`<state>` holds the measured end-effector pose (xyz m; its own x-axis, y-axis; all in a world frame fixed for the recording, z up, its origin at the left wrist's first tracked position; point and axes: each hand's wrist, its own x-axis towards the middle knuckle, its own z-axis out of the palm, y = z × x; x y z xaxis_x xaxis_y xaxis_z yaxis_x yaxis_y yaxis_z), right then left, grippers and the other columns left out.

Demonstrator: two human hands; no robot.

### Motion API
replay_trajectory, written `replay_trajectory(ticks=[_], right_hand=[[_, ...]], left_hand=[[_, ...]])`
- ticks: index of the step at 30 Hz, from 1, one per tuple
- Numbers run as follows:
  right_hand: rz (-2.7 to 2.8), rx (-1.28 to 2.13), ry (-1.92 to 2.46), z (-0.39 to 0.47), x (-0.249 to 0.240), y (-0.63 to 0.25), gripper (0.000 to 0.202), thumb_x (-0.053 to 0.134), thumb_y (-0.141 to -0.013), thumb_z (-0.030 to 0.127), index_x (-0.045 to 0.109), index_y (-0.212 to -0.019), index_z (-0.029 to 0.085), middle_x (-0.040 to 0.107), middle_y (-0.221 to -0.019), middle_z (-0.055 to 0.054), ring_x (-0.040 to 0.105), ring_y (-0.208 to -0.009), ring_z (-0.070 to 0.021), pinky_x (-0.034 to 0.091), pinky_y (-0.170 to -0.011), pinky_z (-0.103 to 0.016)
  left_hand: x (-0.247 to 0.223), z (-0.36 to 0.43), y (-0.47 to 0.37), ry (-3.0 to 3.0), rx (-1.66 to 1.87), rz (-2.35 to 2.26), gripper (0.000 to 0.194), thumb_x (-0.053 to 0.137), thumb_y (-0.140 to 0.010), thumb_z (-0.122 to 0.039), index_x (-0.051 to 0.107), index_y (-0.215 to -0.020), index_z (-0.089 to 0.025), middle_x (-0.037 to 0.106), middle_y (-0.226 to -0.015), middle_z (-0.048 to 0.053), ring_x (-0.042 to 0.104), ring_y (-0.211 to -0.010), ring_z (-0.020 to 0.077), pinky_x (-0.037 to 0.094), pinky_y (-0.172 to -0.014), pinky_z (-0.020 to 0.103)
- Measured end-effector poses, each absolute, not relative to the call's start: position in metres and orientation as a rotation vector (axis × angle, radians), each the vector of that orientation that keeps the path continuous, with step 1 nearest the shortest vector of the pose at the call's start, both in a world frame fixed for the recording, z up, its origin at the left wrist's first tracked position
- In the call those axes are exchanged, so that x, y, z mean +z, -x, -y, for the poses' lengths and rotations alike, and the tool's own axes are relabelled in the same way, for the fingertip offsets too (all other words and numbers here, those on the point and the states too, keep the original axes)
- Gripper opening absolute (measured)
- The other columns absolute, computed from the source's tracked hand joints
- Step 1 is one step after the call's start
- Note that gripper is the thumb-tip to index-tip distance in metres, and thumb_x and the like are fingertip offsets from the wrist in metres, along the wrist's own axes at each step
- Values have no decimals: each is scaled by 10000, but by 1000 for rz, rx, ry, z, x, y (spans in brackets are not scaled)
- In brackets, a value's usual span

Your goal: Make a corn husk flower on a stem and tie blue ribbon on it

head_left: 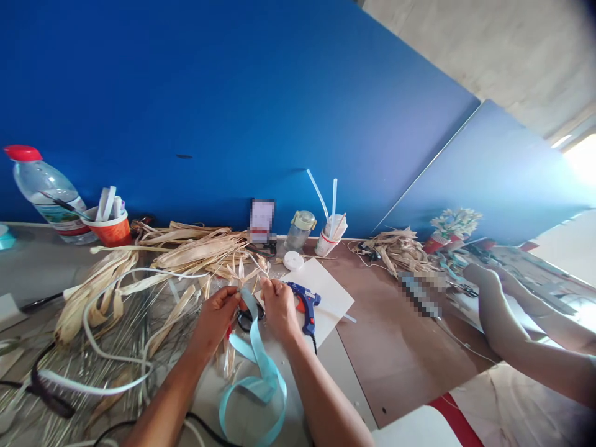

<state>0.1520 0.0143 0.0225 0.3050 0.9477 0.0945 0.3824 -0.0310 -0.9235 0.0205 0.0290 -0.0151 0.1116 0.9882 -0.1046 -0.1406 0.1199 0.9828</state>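
Observation:
My left hand (218, 313) is closed, its fingertips pinching the upper end of a light blue ribbon (265, 372) beside a small flower of pale husk strips (239, 271). The ribbon hangs down and curls over the table between my forearms. Just to the right, my right hand (279, 304) is also closed, close to the flower; whatever its fingers hold is too small to make out. Black-handled scissors (244, 320) lie partly hidden behind the ribbon. A blue glue gun (308, 305) rests on a white sheet (330, 288) right of my right hand.
Dried husks (200, 251) and thin wires (116, 341) cover the left side, crossed by a white cable (97, 351). At the back stand a large bottle (51, 195), a red cup (112, 230), a jar (300, 231) and a cup of glue sticks (328, 242). Another person's arms (507, 316) reach in at right.

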Motion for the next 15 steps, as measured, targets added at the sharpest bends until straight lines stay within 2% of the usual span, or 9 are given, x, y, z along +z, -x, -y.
replay_trajectory(ticks=[3,7,11,15], right_hand=[[1336,637,1680,-19,25,-158,427,438,-846,439,364,-493,210,339,-474,51,306,-483,-103,240,-468,-242],[1449,500,1718,-26,31,-169,264,555,-767,285,449,-546,189,474,-585,31,406,-563,-111,312,-547,-234],[1546,524,1753,-34,36,-176,393,541,-802,311,356,-473,202,410,-544,30,394,-554,-117,321,-563,-252],[1521,430,1640,-43,35,-180,190,581,-742,205,487,-579,185,529,-720,-13,471,-678,-140,368,-638,-254]], left_hand=[[-15,-29,-20,-1053,1126,-1092,226,654,-693,-397,625,-737,-178,626,-590,-26,396,-408,86,285,-429,224],[-18,-29,-20,-1049,1131,-1121,234,639,-705,-404,616,-747,-175,622,-586,-26,357,-390,75,260,-412,217],[-18,-29,-21,-1037,1168,-1103,263,665,-677,-420,617,-731,-167,618,-577,-19,368,-410,78,268,-428,216],[-18,-29,-21,-1035,1173,-1096,247,661,-699,-409,612,-729,-169,617,-574,-12,447,-483,104,336,-490,222]])
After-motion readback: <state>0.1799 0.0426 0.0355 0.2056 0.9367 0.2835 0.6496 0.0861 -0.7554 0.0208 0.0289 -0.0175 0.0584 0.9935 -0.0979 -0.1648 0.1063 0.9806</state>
